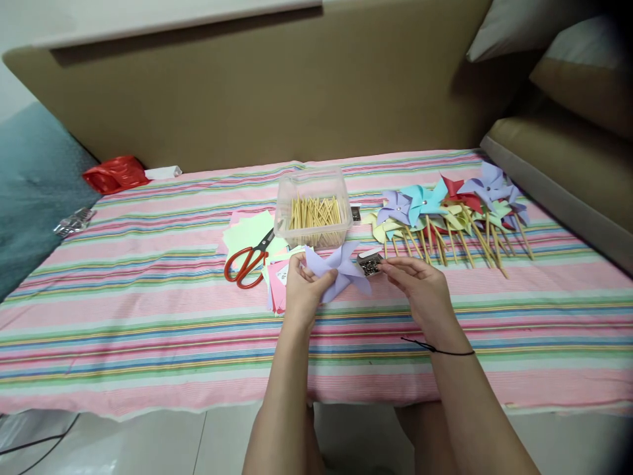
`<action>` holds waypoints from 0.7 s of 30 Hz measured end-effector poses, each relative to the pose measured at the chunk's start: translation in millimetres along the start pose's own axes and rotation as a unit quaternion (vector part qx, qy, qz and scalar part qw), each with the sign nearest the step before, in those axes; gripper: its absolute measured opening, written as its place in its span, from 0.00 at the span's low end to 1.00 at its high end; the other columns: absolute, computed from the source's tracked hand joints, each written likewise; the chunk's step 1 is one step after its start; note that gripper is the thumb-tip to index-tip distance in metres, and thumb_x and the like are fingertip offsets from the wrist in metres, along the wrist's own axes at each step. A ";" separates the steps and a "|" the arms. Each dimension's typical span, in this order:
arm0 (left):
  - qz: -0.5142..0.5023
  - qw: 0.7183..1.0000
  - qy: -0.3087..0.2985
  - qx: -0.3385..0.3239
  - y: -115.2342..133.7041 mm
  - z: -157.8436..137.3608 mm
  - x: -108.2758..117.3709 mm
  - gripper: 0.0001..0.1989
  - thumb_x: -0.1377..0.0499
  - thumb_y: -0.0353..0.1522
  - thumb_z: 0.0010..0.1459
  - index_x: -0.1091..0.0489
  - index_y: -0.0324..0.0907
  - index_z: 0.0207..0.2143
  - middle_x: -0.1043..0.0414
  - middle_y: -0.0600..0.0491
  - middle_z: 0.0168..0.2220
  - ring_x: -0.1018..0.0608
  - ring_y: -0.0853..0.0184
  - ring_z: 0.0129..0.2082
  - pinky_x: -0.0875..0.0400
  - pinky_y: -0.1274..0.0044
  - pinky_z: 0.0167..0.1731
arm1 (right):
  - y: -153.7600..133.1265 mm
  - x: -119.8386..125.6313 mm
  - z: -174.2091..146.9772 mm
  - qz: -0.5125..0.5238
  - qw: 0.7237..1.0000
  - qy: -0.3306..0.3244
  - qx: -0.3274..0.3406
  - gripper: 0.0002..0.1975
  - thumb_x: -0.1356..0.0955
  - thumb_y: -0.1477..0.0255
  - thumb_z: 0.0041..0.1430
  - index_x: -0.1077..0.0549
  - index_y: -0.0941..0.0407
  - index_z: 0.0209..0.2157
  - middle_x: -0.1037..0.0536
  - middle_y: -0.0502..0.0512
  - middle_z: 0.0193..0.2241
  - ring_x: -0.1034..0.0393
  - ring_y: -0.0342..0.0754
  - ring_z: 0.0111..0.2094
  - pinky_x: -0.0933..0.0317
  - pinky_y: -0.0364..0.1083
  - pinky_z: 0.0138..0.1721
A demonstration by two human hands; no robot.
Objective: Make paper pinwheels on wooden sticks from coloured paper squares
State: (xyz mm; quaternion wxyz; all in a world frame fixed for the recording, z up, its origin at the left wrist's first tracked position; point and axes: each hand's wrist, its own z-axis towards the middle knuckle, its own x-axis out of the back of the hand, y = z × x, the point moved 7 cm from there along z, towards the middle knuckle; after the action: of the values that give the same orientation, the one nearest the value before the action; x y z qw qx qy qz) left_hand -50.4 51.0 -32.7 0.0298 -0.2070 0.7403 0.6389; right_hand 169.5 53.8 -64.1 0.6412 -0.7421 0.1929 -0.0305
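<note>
My left hand (305,287) is closed on a lavender paper pinwheel (341,272), its thumb pressing on the folded vanes. My right hand (415,280) is pinched at the right edge of a small box of metal pins (369,264), just right of the pinwheel. Whether the fingertips grip the box itself or a pin is too small to tell. Under and left of my left hand lies a stack of coloured paper squares (277,284). Scissors with red handles (247,262) rest beside it, blades over pale green paper (247,231).
Behind my hands stands a clear plastic tub (287,194) of wooden sticks (319,214), with a small dark box (355,213) at its right. Several finished pinwheels (425,201) lie to the right. A red plastic bag (116,175) sits far left on the striped cloth (148,316).
</note>
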 end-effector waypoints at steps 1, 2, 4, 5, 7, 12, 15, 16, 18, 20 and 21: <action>-0.001 1.000 -0.001 0.000 -0.1 0.2 -0.2 0.28 0.28 0.31 0.32 0.41 0.43 0.34 0.29 0.60 0.23 0.26 0.70 0.23 0.32 0.78 0.27 | -1.0 -0.4 -0.2 0.003 1.000 -0.002 0.004 0.15 0.20 0.69 0.36 0.19 0.55 0.30 0.17 0.54 0.32 0.24 0.50 0.36 0.30 0.50 0.42; -0.002 1.000 -0.003 -0.001 -0.2 0.4 -0.4 0.28 0.29 0.30 0.32 0.41 0.43 0.35 0.29 0.60 0.23 0.26 0.70 0.23 0.32 0.79 0.27 | -1.4 -0.9 -0.3 0.003 1.000 -0.005 0.006 0.16 0.20 0.69 0.36 0.19 0.54 0.32 0.17 0.54 0.35 0.24 0.51 0.39 0.31 0.52 0.45; -0.001 1.000 -0.005 0.000 -0.1 0.7 -0.7 0.29 0.29 0.30 0.32 0.41 0.43 0.35 0.29 0.60 0.23 0.26 0.71 0.23 0.33 0.79 0.26 | -0.7 -2.2 -0.2 -0.001 1.000 -0.015 0.005 0.17 0.20 0.68 0.37 0.18 0.54 0.33 0.18 0.56 0.38 0.25 0.53 0.44 0.33 0.54 0.49; -0.001 1.000 -0.007 -0.001 0.2 0.6 -1.0 0.29 0.29 0.30 0.32 0.41 0.43 0.36 0.29 0.60 0.23 0.26 0.71 0.23 0.33 0.80 0.26 | 0.1 -3.1 0.0 -0.002 1.000 -0.022 0.005 0.16 0.20 0.68 0.38 0.18 0.55 0.32 0.18 0.57 0.39 0.25 0.54 0.45 0.34 0.55 0.51; 0.002 1.000 -0.010 -0.002 1.3 0.0 -2.0 0.29 0.29 0.30 0.32 0.41 0.42 0.36 0.29 0.61 0.23 0.27 0.72 0.23 0.34 0.81 0.25 | 1.0 -5.3 0.9 0.001 0.999 -0.043 0.012 0.12 0.21 0.67 0.38 0.18 0.54 0.29 0.18 0.57 0.39 0.27 0.56 0.48 0.35 0.55 0.52; 0.015 1.000 -0.017 -0.005 2.4 -1.7 -4.1 0.29 0.30 0.29 0.33 0.43 0.43 0.36 0.30 0.62 0.22 0.26 0.72 0.22 0.34 0.82 0.24 | -3.9 -9.8 2.0 -0.012 0.995 -0.080 0.053 0.06 0.22 0.68 0.43 0.19 0.53 0.25 0.19 0.55 0.41 0.28 0.53 0.50 0.34 0.50 0.49; 0.032 0.999 -0.023 -0.018 0.5 -0.9 -4.0 0.29 0.31 0.29 0.36 0.46 0.45 0.37 0.31 0.64 0.21 0.28 0.73 0.20 0.34 0.82 0.23 | -16.9 -15.7 -3.7 0.003 0.990 -0.107 0.091 0.03 0.24 0.70 0.48 0.19 0.51 0.27 0.18 0.52 0.37 0.25 0.47 0.39 0.31 0.45 0.39; 0.040 0.999 -0.027 -0.025 -0.2 -0.5 -4.3 0.29 0.31 0.29 0.37 0.46 0.45 0.37 0.31 0.64 0.21 0.28 0.74 0.19 0.35 0.83 0.23 | -21.6 -20.6 -7.5 0.012 0.986 -0.130 0.100 0.02 0.25 0.70 0.50 0.19 0.50 0.28 0.17 0.51 0.33 0.25 0.44 0.34 0.31 0.44 0.35; 0.057 0.997 -0.036 -0.042 -1.0 0.1 -5.5 0.28 0.33 0.29 0.39 0.47 0.46 0.37 0.31 0.65 0.21 0.29 0.74 0.19 0.36 0.84 0.21 | -29.3 -32.8 -17.0 0.020 0.977 -0.179 0.113 0.01 0.26 0.71 0.52 0.20 0.51 0.28 0.18 0.50 0.27 0.28 0.42 0.26 0.33 0.43 0.28; 0.076 0.994 -0.043 -0.059 -1.0 0.0 -7.5 0.26 0.34 0.28 0.41 0.48 0.46 0.37 0.34 0.66 0.20 0.31 0.76 0.17 0.40 0.86 0.19 | -33.0 -43.6 -25.5 0.007 0.972 -0.203 0.122 0.02 0.27 0.71 0.53 0.21 0.52 0.28 0.20 0.50 0.23 0.29 0.42 0.23 0.33 0.43 0.26; 0.083 0.993 -0.046 -0.064 -0.8 -0.2 -8.6 0.25 0.34 0.28 0.41 0.48 0.46 0.36 0.35 0.67 0.19 0.33 0.77 0.16 0.42 0.87 0.18 | -32.9 -47.9 -28.7 -0.008 0.971 -0.205 0.123 0.02 0.27 0.71 0.53 0.21 0.53 0.28 0.21 0.50 0.22 0.28 0.43 0.23 0.33 0.43 0.26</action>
State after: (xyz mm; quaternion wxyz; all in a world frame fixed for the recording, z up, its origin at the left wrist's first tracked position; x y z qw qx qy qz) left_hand -42.3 53.1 -30.8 -0.0029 -0.1165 0.7106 0.6939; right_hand 125.0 45.9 -17.7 0.7529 -0.6497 0.0465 0.0937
